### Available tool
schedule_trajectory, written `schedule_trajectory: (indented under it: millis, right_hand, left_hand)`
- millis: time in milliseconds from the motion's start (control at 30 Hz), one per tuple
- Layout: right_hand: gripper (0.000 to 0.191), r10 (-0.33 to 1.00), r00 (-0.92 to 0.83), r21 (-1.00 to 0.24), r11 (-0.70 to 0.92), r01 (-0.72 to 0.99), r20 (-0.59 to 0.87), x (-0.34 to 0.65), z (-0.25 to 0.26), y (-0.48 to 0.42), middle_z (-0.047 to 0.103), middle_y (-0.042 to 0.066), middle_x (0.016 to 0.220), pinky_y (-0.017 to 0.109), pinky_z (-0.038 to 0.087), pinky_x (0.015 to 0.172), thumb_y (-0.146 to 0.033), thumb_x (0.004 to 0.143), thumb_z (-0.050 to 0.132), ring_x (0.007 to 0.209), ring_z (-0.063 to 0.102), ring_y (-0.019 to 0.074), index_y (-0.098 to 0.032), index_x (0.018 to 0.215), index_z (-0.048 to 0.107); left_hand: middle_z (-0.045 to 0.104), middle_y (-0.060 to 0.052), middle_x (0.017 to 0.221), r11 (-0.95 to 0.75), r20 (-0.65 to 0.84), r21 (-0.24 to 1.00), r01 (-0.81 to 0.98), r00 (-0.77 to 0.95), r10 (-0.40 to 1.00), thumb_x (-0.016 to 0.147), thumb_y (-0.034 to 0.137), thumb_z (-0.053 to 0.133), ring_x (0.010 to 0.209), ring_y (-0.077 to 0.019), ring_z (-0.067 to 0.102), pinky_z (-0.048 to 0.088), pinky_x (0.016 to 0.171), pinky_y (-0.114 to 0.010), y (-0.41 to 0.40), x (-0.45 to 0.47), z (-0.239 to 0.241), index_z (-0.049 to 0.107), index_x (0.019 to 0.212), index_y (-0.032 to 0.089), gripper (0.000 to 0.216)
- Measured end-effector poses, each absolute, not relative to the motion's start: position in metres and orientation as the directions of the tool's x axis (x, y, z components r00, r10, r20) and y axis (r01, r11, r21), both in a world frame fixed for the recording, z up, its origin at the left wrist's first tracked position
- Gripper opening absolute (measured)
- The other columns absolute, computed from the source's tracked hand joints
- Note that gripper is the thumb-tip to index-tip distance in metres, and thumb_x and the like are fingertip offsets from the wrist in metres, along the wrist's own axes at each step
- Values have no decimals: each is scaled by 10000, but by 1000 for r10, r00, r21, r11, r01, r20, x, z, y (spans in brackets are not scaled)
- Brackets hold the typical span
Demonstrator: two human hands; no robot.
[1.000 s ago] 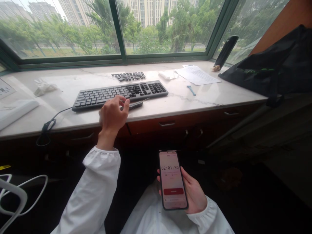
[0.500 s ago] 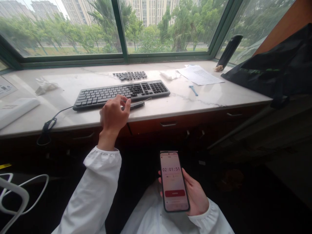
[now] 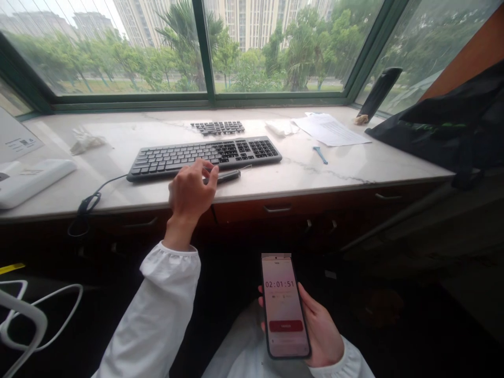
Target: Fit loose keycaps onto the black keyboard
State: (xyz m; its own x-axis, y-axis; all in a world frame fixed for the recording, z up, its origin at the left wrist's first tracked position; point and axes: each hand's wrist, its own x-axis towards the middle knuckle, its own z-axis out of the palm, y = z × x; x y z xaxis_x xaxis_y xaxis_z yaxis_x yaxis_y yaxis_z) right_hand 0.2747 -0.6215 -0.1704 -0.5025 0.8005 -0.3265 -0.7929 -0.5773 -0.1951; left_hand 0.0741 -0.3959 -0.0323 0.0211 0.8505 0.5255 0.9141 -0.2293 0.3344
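Note:
My left hand (image 3: 192, 190) rests at the front edge of a black keyboard (image 3: 169, 158), fingers curled. A slim dark-handled tool with a thin wire at its tip (image 3: 228, 176) runs out from under my thumb to the right; its rear end is hidden in the hand. Light grey-looking keys fill the keyboard's left part, while its right part shows bare black sockets. Loose black keycaps (image 3: 218, 127) lie in rows behind it. Low over my lap, my right hand (image 3: 323, 333) grips a phone (image 3: 284, 310) whose screen reads 02:01:51 above a red button.
On the marble-look counter (image 3: 271, 181) are a crumpled white glove (image 3: 87, 140), a white box-like device (image 3: 37, 181), papers (image 3: 333, 129), and a small blue tool (image 3: 321, 155). A black bag (image 3: 429, 126) sits at the right. The keyboard cable (image 3: 88, 205) hangs over the front edge.
The whole scene has shifted slightly right and down with my head. Both hands keep their grip, and the phone still shows the same time.

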Motion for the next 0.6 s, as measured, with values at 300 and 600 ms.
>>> schedule_trajectory:
  millis: [300, 600]
  right_hand:
    - [658, 894, 71, -713, -303, -632, -443, 344, -134, -610, 486, 142, 1318, 535, 454, 823, -365, 686, 717, 1128, 512, 342, -299, 1294, 476]
    - [460, 686, 696, -977, -170, -129, -212, 491, -25, -516, 644, 253, 999, 365, 432, 558, -231, 747, 667, 619, 660, 234, -178, 1198, 598]
  left_hand:
    - [651, -47, 811, -234, 548, 357, 904, 0, 837, 851, 441, 410, 820, -238, 580, 386, 591, -305, -395, 72, -32, 581, 960, 257, 273]
    - [645, -43, 806, -280, 559, 365, 888, 31, 828, 859, 458, 389, 811, -239, 589, 378, 534, -302, -394, 66, -34, 576, 949, 277, 276]
